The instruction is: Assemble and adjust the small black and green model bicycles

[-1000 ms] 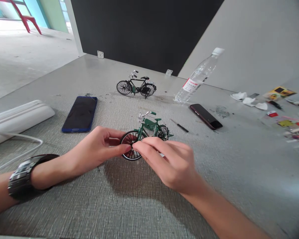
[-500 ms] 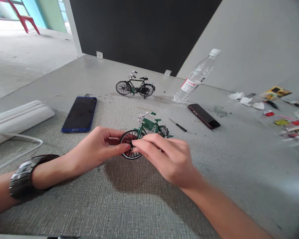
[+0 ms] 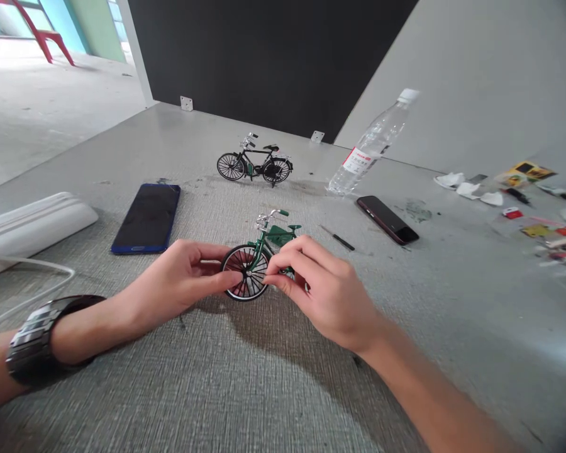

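A green model bicycle [image 3: 279,235] stands upright on the grey textured tabletop, its front wheel toward the left. My left hand [image 3: 191,274] pinches the rim of that front wheel [image 3: 249,283] from the left, thumb on the near side and fingers behind. Just right of the wheel hub, my right hand [image 3: 327,292] has its thumb and fingertips pressed together by the spokes. Whether something small is between those fingertips is hidden. The right hand also covers much of the bicycle's rear half. Farther back stands a black model bicycle [image 3: 264,165].
A blue-edged phone [image 3: 146,219] lies at left beside a white device [image 3: 38,220] with a cable. To the right are a small screwdriver [image 3: 342,241], a dark phone [image 3: 387,219] and a clear bottle [image 3: 372,148]. Assorted small items [image 3: 531,173] lie farther right.
My right hand has drawn back a little to the right from the wheel hub, so more of the front wheel shows. The left hand keeps its grip on the wheel.
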